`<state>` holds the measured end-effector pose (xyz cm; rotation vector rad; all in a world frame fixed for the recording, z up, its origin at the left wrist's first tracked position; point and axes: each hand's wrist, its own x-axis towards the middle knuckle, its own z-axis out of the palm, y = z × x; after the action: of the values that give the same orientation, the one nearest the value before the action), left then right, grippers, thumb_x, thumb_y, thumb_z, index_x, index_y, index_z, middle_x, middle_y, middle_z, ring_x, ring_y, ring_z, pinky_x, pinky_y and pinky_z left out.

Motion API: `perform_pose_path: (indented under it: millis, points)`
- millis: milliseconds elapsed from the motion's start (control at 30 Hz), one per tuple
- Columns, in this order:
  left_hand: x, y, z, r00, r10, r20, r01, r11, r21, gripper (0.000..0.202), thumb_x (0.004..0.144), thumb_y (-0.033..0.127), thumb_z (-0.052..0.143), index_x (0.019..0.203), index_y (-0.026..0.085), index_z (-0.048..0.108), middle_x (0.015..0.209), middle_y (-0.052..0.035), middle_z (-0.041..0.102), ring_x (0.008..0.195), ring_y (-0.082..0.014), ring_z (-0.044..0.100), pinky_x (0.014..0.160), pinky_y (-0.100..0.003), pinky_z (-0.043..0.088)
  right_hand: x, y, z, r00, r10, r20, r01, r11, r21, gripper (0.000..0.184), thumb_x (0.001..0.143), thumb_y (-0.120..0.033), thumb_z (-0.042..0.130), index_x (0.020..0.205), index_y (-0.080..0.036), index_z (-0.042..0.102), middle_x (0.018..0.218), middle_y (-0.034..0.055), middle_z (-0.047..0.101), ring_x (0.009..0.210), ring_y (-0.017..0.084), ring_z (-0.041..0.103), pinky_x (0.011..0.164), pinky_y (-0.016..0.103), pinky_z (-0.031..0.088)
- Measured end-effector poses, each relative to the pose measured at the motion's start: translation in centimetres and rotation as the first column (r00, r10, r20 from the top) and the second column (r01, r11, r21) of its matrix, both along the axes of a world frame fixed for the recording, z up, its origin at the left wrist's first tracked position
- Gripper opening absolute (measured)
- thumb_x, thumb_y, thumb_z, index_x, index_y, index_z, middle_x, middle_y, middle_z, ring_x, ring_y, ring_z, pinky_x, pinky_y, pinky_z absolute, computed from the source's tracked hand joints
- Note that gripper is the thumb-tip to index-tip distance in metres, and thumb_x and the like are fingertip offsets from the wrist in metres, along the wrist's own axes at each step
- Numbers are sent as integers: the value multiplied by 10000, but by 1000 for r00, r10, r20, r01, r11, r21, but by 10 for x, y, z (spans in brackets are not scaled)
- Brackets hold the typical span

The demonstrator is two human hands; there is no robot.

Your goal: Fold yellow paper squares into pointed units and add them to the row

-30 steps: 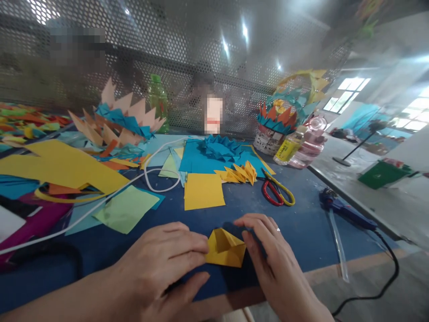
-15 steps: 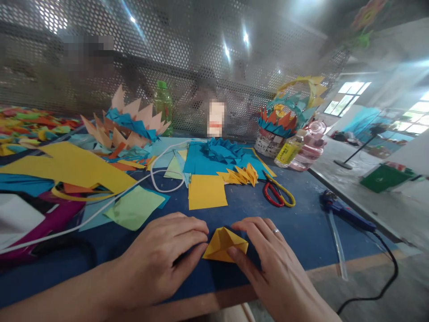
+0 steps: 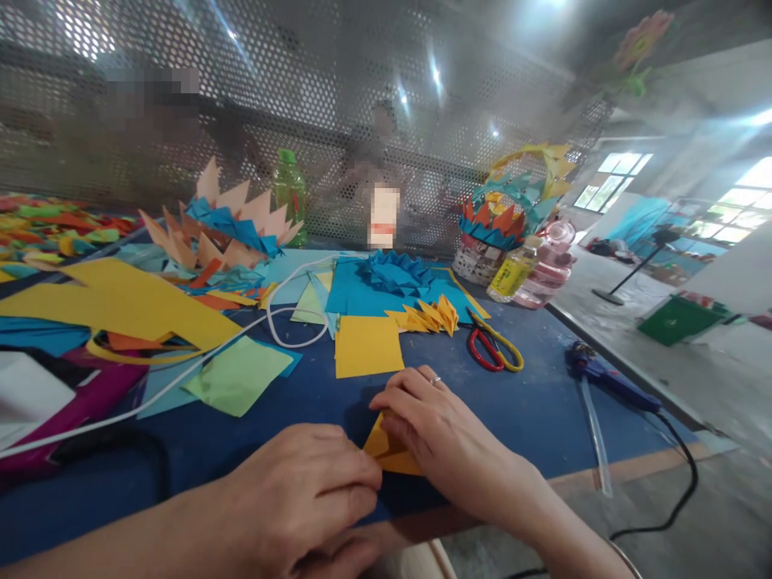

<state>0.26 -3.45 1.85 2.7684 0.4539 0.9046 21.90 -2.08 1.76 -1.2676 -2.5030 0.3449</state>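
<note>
A piece of yellow origami paper point(image 3: 386, 454), partly folded, lies at the table's near edge between my hands. My right hand point(image 3: 431, 426) covers its right side, with bent fingers pressed together on the upper edge of the fold. At the left corner, my left hand point(image 3: 319, 482) grips the paper with curled fingers; its thumb is lower down, by the table edge. Just beyond is a stack of square yellow sheets point(image 3: 367, 347). Beside that stack sit folded yellow paper points point(image 3: 431, 315) and red-and-yellow-handled scissors point(image 3: 494, 344).
A glue gun point(image 3: 609, 378) with its cord lies at the right edge. Bottles point(image 3: 512, 269) and a paper-decorated basket point(image 3: 482, 257) stand behind. A blue paper ring point(image 3: 398, 273) is at the back. A white cable point(image 3: 199, 366) crosses the left side among coloured sheets point(image 3: 241, 374).
My right hand has moved left and up over the paper, closing on its top edge and flattening the raised fold. My left hand has shifted slightly lower, its fingers more curled.
</note>
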Motion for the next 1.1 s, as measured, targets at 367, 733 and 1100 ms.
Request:
perform_pose_path:
  millis: [367,733,1100]
  points:
    - [1,-2,-4,998,51,-29,-51,998,25,166,966,210,554,1026,171,703,827,-63,709,758,-191,679,748,-293,569,-4,6,18,998,19,58,-11,990,-141,134,869,-32,605,917,-156,606,938,31,631,909,180,585,882,339,449]
    - [0,4,2,990,118,72,-127,982,137,288,1042,233,434,974,157,704,971,-46,760,843,-158,717,821,-268,558,14,-11,-3,884,-241,-400,190,968,-162,245,914,-53,473,919,-215,658,921,-18,677,836,110,628,765,221,457]
    - [-3,6,-9,971,238,3,-236,964,122,444,902,381,659,1263,154,538,1235,-111,673,1109,-231,666,929,-301,566,15,-43,-33,965,-94,-246,175,926,334,198,935,-88,545,966,-221,688,852,24,691,794,196,591,748,330,474]
